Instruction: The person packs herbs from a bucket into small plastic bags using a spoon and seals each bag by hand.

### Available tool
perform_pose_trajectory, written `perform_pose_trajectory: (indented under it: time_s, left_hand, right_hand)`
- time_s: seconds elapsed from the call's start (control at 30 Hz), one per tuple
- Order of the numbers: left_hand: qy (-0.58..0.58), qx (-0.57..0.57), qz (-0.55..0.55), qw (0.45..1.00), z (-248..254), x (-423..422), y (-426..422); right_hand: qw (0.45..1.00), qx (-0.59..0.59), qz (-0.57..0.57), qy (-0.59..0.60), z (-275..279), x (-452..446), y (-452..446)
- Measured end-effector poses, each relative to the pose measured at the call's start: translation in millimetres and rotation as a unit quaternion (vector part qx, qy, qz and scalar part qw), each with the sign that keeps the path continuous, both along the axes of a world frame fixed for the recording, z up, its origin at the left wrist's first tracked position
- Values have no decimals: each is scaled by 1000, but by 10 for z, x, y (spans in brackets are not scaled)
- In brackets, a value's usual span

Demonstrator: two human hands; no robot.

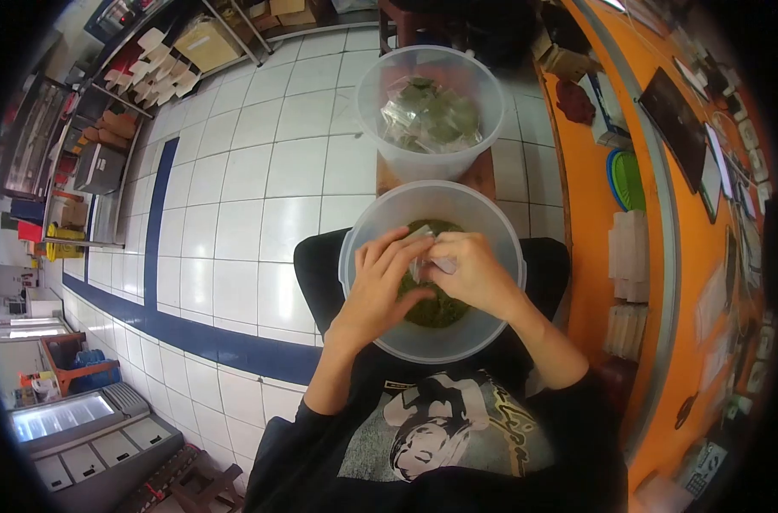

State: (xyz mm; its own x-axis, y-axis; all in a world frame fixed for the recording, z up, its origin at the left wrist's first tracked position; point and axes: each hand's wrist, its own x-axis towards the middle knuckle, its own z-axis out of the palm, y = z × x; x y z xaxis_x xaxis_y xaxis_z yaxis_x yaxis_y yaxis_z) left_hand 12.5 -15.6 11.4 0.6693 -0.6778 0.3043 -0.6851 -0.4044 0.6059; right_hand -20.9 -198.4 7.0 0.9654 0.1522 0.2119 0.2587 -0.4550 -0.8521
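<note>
Over the near translucent white bucket (pixel 380 214), both my hands hold a small clear plastic bag (pixel 418 271). My right hand (pixel 474 272) is closed in a pinch on the bag's upper part. Bent fingers of my left hand (pixel 380 278) grip it from the other side, with the thumb held away. Below them, finely chopped green material (pixel 440 315) covers the bucket's bottom. The fingers hide part of the bag, and what is inside it cannot be made out. The bucket sits between my legs.
A second translucent bucket (pixel 372 128) stands just beyond on a brown stool (pixel 485 175), holding several clear bags of green material (pixel 444 115). An orange counter (pixel 590 265) with stacked white boxes (pixel 628 256) runs along the right. Metal shelving (pixel 132 103) stands at the far left.
</note>
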Motion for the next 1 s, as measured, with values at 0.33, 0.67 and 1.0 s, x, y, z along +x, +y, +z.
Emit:
perform_pose_trajectory:
  time_s: [0.33,0.67,1.0]
  left_hand:
    - [70,-81,52,993,-72,49,7]
    - [410,-327,105,845,-187,-80,47]
    - [-77,25,86,993,160,-126,35]
  right_hand:
    - [955,227,-38,185,26,-174,-19]
    - [968,197,-41,152,-119,-324,-159]
    - [996,57,-47,57,31,-215,1]
